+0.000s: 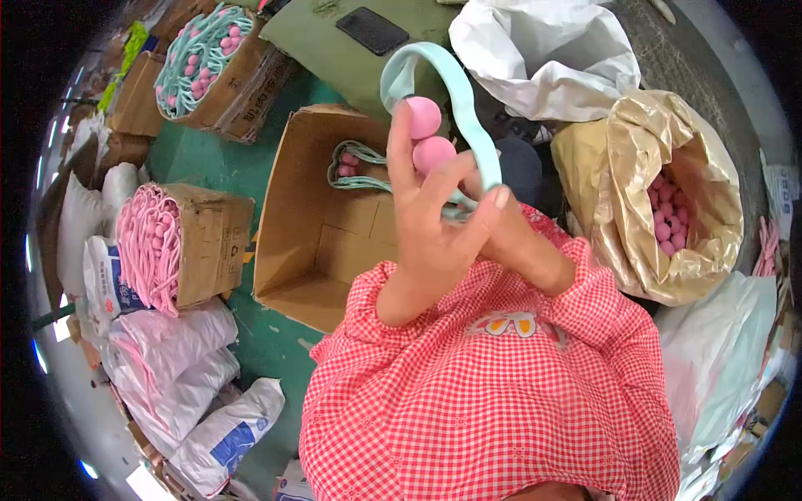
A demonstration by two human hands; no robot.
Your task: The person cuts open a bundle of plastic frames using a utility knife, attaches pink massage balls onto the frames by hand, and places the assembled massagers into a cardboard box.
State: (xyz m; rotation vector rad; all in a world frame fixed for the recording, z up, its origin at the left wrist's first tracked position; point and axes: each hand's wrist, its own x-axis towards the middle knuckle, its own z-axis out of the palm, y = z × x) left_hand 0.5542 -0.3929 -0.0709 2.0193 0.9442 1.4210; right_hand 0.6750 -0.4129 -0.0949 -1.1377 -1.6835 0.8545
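Holding one mint band (pixel 476 125) up before the chest; noon taken as straight ahead of the wearer. Left hand (pixel 426 221): grasping it, fingers alongside its two pink balls (pixel 434 155). Right hand (pixel 510 234): crosses close behind at about four o'clock, fingers mostly hidden; cannot tell whether it pinches the strap.

Band's long axis runs roughly eleven to five o'clock, loop arching above the balls. Open carton (pixel 292 217) sits at nine o'clock from the hands; left hand is the nearer.

Containers:
- Open carton: a mint loop with pink balls (pixel 347 164) lying inside, toward its far side.
- Full carton (pixel 242 96), ten o'clock: heaped mint straps with pink balls.
- Small carton (pixel 209 238), nine o'clock, beyond the open one: pink straps (pixel 150 250) spilling over its edge.
- Gold bag (pixel 610 192), three o'clock: loose pink balls (pixel 666 221).
- White sack (pixel 585 92), one o'clock: mouth open, contents not discernible.
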